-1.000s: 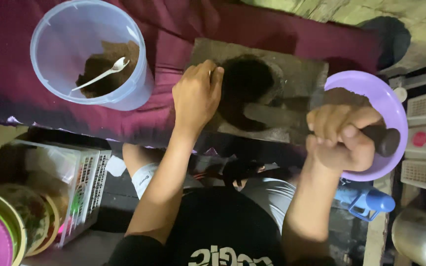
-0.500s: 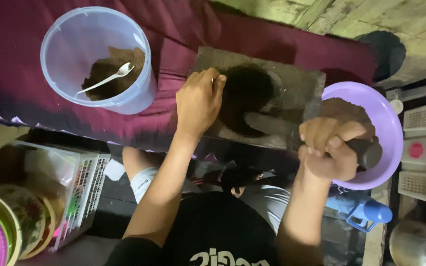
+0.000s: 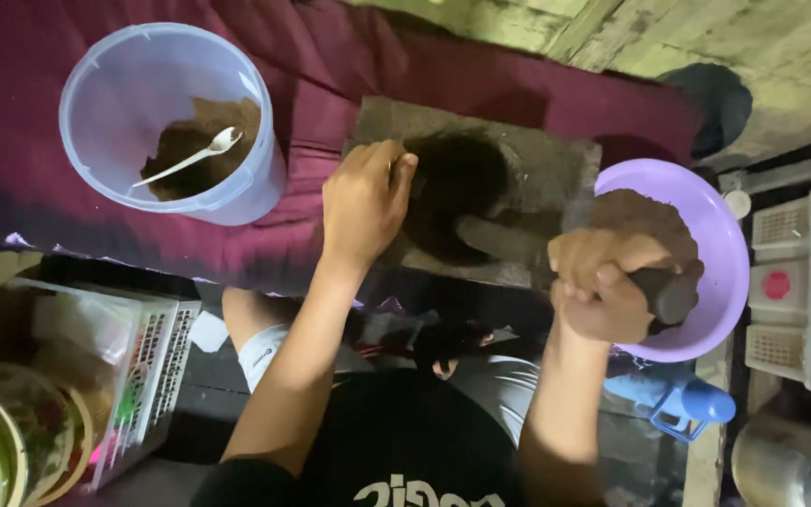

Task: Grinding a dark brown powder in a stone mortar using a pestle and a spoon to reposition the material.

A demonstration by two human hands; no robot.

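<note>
Clenched on the pestle (image 3: pixel 518 246), the right hand (image 3: pixel 603 286) grinds while the left hand (image 3: pixel 363 202) grips the mortar (image 3: pixel 556 164) rim; fingers risk pinching.

Light is dim and warm, strongest above the stone mortar (image 3: pixel 481 197), on the pale floor at the upper edge. The mortar's hollow sinks into near-black shadow. Soft glare whitens the rim of the translucent bucket (image 3: pixel 166 117) left of the mortar. Below the mortar, detail is murky; edges bend slightly and look soft.
</note>
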